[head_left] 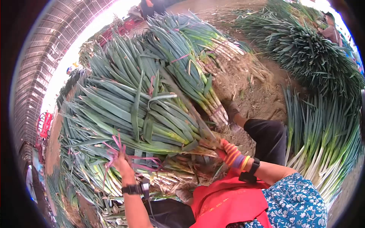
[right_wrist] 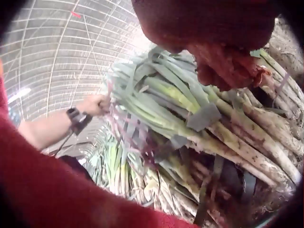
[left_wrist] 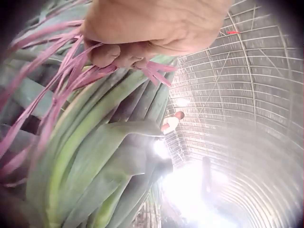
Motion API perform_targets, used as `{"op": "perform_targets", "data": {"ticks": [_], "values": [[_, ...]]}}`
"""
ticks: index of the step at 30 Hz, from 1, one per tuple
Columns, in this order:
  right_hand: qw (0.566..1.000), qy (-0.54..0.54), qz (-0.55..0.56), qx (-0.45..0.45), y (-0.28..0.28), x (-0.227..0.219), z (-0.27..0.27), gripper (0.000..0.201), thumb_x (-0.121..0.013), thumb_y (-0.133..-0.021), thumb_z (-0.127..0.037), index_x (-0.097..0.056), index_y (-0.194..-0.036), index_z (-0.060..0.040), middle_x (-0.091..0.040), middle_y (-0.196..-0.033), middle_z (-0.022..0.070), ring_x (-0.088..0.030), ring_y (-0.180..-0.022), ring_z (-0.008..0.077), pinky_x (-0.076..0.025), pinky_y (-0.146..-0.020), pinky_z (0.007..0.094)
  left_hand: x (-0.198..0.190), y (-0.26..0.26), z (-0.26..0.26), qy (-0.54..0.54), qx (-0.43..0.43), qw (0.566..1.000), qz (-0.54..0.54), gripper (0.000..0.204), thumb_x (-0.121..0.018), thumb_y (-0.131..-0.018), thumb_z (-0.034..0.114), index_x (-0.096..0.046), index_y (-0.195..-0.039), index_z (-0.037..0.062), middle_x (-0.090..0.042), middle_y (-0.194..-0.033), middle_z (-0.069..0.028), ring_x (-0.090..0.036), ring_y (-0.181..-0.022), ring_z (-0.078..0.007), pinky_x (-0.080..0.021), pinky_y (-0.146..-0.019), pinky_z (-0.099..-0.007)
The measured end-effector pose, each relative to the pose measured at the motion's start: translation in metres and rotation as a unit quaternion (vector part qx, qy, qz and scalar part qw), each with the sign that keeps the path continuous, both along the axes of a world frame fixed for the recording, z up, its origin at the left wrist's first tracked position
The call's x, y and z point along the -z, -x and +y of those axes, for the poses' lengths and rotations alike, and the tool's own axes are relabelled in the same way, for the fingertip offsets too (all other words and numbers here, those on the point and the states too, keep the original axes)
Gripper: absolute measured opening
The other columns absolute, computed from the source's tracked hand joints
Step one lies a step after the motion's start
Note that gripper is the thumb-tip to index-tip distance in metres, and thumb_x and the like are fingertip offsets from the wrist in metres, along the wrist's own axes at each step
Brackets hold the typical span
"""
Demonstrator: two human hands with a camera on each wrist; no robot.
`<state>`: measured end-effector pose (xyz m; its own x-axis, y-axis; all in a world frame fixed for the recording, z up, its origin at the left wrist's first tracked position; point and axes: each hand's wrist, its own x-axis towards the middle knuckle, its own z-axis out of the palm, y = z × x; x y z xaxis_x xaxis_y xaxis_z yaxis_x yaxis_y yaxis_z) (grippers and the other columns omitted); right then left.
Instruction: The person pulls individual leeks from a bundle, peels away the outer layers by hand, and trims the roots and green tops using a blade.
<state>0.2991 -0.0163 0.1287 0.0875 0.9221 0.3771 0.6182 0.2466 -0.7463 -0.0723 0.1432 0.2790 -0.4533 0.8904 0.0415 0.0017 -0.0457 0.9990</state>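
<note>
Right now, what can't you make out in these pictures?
Right hand, right wrist view: what it holds, if anything, hidden by its shadowed glove.
Red apron, head view: lettering too small, broken by folds.
Distant person, head view: head cut off by the top edge.
Bright opening, left wrist view: anything beyond washed out by glare.

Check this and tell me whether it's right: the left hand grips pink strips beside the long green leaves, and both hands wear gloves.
Not quite: only the right hand wears a glove, a striped one. The left hand is bare, as the head view shows. It does grip pink strips beside the long green leaves.
</note>
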Motion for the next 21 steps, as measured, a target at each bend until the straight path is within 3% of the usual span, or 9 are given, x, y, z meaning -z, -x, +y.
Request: {"op": "perform_targets", "data": {"ticks": [2, 3, 6, 8, 12, 15, 18, 19, 21], "values": [[1.000, 0.006, 0.004, 0.005, -0.015, 0.015, 0.015, 0.033, -0.059, -0.082, -0.012, -0.050, -0.112, -0.0023, -0.060, -0.086, 0.0146, -0.058, -0.074, 0.0251, -0.044, -0.066, 0.0317, -0.009, -0.008, -0.030, 0.001, 0.013, 1.000, 0.007, 0.011, -0.051, -0.087, 0.009, -0.053, -0.077, 0.0053, -0.038, -0.052, 0.0039, -0.030, -0.037, -0.0056, -0.022, -0.033, -0.0211], [0.991, 0.062, 0.115, 0.003, -0.023, 0.019, 0.024, 0.033, -0.059, -0.082, -0.012, -0.050, -0.112, -0.0017, -0.061, -0.088, 0.0154, -0.059, -0.078, 0.0265, -0.045, -0.068, 0.0330, -0.012, -0.009, -0.041, 0.009, 0.027, 0.999, 0.016, 0.011, -0.050, -0.088, 0.009, -0.054, -0.079, 0.0041, -0.038, -0.052, 0.0035, -0.030, -0.037, -0.0054, -0.022, -0.033, -0.0212], [0.993, 0.024, 0.108, 0.035, -0.043, 0.031, 0.056, 0.038, -0.062, -0.078, -0.015, -0.050, -0.110, 0.0001, -0.062, -0.085, 0.0209, -0.060, -0.083, 0.0368, -0.047, -0.067, 0.0388, -0.014, -0.004, -0.053, -0.013, 0.058, 0.998, 0.012, 0.012, -0.053, -0.088, 0.011, -0.050, -0.077, 0.0076, -0.039, -0.053, 0.0030, -0.033, -0.040, -0.0060, -0.023, -0.036, -0.0217], [0.989, 0.129, -0.005, 0.068, -0.049, -0.034, 0.068, 0.042, -0.063, -0.076, -0.019, -0.050, -0.111, -0.0004, -0.061, -0.085, 0.0232, -0.059, -0.082, 0.0381, -0.047, -0.066, 0.0397, -0.012, -0.012, -0.052, -0.009, 0.046, 0.999, 0.016, 0.012, -0.053, -0.088, 0.012, -0.051, -0.076, 0.0079, -0.040, -0.052, 0.0032, -0.034, -0.040, -0.0061, -0.023, -0.036, -0.0216], [0.997, 0.011, 0.008, 0.071, -0.060, -0.013, 0.133, 0.045, -0.063, -0.074, -0.023, -0.050, -0.112, -0.0007, -0.061, -0.085, 0.0227, -0.059, -0.079, 0.0376, -0.047, -0.065, 0.0409, 0.010, -0.027, -0.046, 0.016, 0.068, 0.997, 0.033, 0.013, -0.053, -0.087, 0.012, -0.052, -0.075, 0.0075, -0.041, -0.051, 0.0022, -0.033, -0.039, -0.0066, -0.024, -0.037, -0.0208], [0.974, 0.054, -0.157, 0.155, -0.056, -0.042, 0.150, 0.058, -0.061, -0.073, -0.024, -0.043, -0.124, -0.0015, -0.060, -0.089, 0.0208, -0.059, -0.079, 0.0364, -0.047, -0.067, 0.0397, 0.038, -0.036, -0.038, 0.039, 0.103, 0.994, -0.001, 0.013, -0.054, -0.086, 0.014, -0.052, -0.076, 0.0072, -0.041, -0.051, 0.0016, -0.034, -0.039, -0.0069, -0.024, -0.037, -0.0215], [0.961, 0.082, -0.201, 0.172, -0.066, 0.003, 0.154, 0.066, -0.061, -0.073, -0.023, -0.037, -0.130, -0.0026, -0.059, -0.093, 0.0209, -0.059, -0.082, 0.0353, -0.047, -0.068, 0.0389, 0.043, -0.043, -0.035, 0.110, 0.081, 0.990, -0.029, 0.012, -0.049, -0.088, 0.011, -0.052, -0.079, 0.0053, -0.041, -0.054, 0.0016, -0.033, -0.042, -0.0057, -0.025, -0.039, -0.0213], [0.951, 0.041, -0.239, 0.191, -0.065, 0.024, 0.155, 0.071, -0.061, -0.072, -0.024, -0.033, -0.134, -0.0025, -0.057, -0.094, 0.0200, -0.059, -0.081, 0.0338, -0.047, -0.067, 0.0381, 0.036, -0.049, -0.033, 0.120, 0.078, 0.989, -0.045, 0.012, -0.051, -0.088, 0.012, -0.052, -0.079, 0.0054, -0.042, -0.055, 0.0015, -0.033, -0.041, -0.0059, -0.024, -0.038, -0.0215], [0.957, 0.065, -0.214, 0.182, -0.068, 0.040, 0.169, 0.070, -0.061, -0.072, -0.024, -0.034, -0.133, -0.0031, -0.057, -0.095, 0.0194, -0.059, -0.083, 0.0339, -0.047, -0.068, 0.0389, 0.036, -0.048, -0.031, 0.117, 0.082, 0.989, -0.049, 0.012, -0.051, -0.088, 0.013, -0.052, -0.079, 0.0051, -0.042, -0.055, 0.0014, -0.033, -0.041, -0.0057, -0.024, -0.037, -0.0214]]}}
